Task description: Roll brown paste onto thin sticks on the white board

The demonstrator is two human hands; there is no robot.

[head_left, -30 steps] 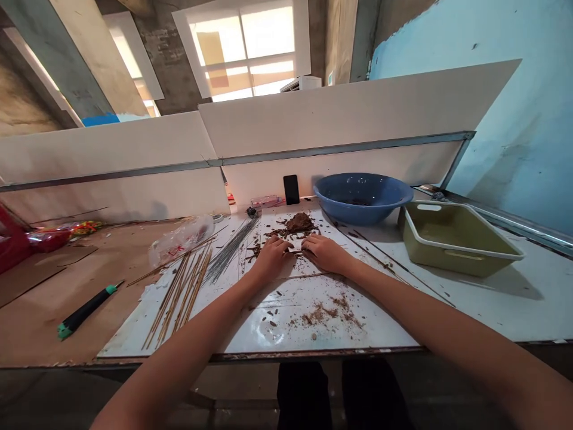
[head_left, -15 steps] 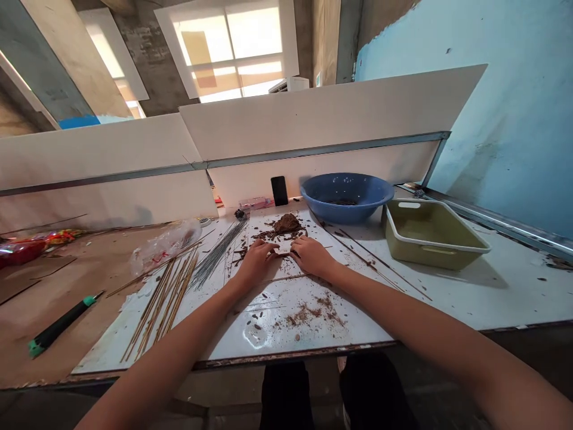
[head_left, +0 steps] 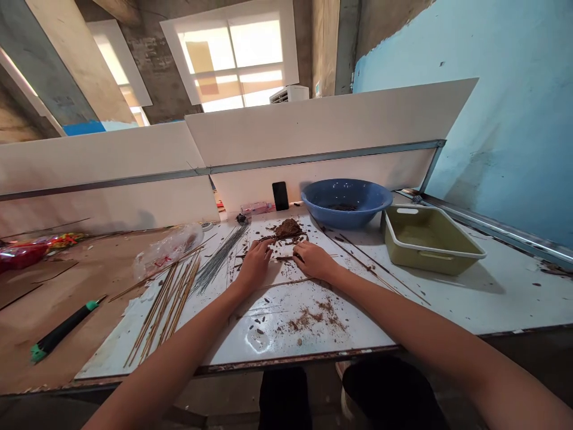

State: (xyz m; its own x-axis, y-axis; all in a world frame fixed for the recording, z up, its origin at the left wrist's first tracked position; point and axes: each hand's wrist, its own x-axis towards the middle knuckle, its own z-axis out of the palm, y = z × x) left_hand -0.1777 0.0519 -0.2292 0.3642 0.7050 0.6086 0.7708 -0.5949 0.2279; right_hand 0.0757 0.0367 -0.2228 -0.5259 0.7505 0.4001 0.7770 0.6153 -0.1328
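At the far end of a white board [head_left: 273, 319] on a plywood bench [head_left: 49, 358], my left hand [head_left: 255, 266] and right hand [head_left: 313, 261] bear down on a thin brown-coated stick [head_left: 286, 258] lying across the board between them, the fingers [head_left: 262, 246] close together and pressing, with no pinch I can make out. Just beyond sits a lump of brown paste [head_left: 287, 228], a good mound of it left over, while brown crumbs [head_left: 311, 319] litter the near part of the board. To the left lie many bare wooden sticks [head_left: 165, 310] and a sheaf of thin grey rods [head_left: 219, 269]. On the right stand a blue bowl [head_left: 344, 218] with dark residue inside and an olive plastic tray [head_left: 425, 266].
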